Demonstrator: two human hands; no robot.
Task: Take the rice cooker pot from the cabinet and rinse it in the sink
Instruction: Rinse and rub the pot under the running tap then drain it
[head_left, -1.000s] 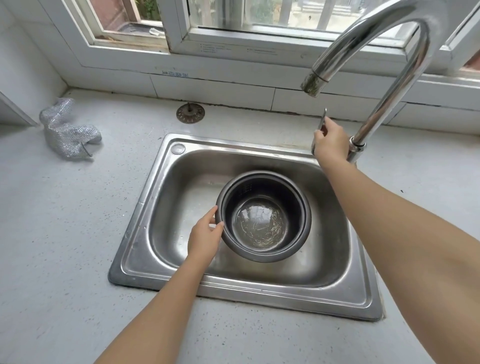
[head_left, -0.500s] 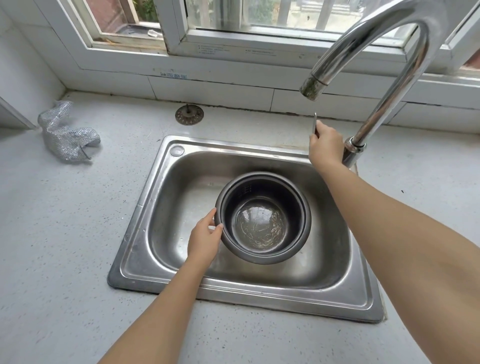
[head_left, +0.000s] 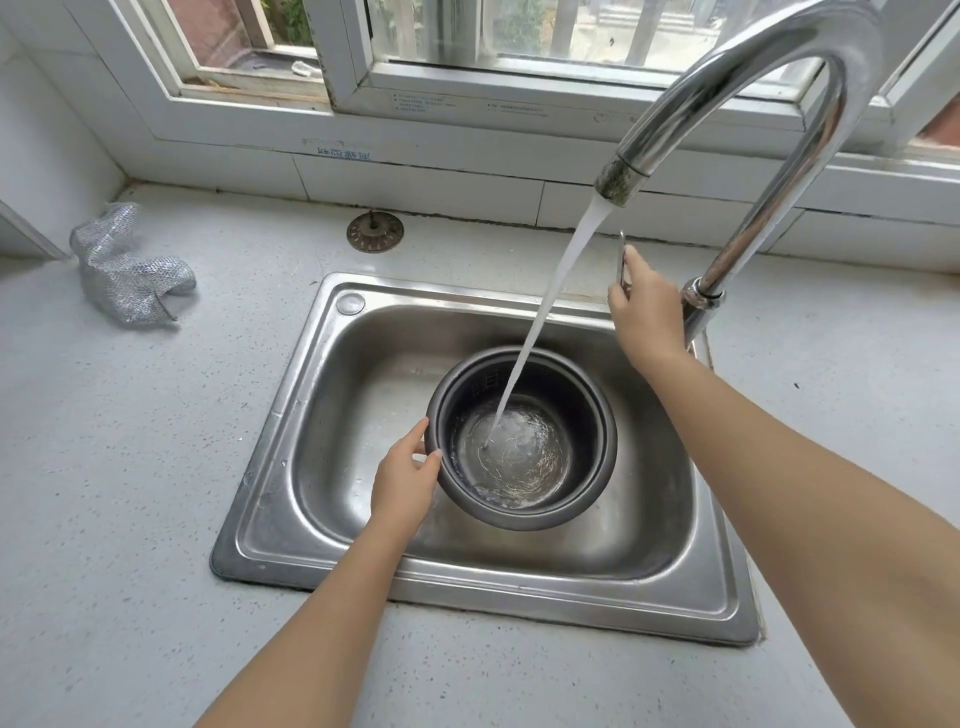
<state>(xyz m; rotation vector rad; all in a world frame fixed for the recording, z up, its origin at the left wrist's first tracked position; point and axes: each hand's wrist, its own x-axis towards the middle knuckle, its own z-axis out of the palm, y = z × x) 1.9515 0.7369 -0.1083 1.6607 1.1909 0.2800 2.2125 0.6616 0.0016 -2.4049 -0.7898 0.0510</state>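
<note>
The dark grey rice cooker pot (head_left: 576, 415) sits in the steel sink (head_left: 311, 415), slightly tilted toward me. My left hand (head_left: 402, 480) grips its left rim. A white stream of water (head_left: 550, 306) falls from the spout of the curved chrome faucet (head_left: 727, 67) and hits the scratched pot bottom, where a little water pools. My right hand (head_left: 647, 306) is closed around the thin faucet lever (head_left: 622, 254) beside the faucet base.
A crumpled silver mesh scrubber (head_left: 130, 270) lies on the speckled white counter (head_left: 114, 467) at the left. A round drain strainer (head_left: 375, 232) rests behind the sink by the tiled wall. A window frame runs along the back.
The lever has been moved by my right hand and water now runs from the spout into the pot. My left hand has kept its hold on the rim.
</note>
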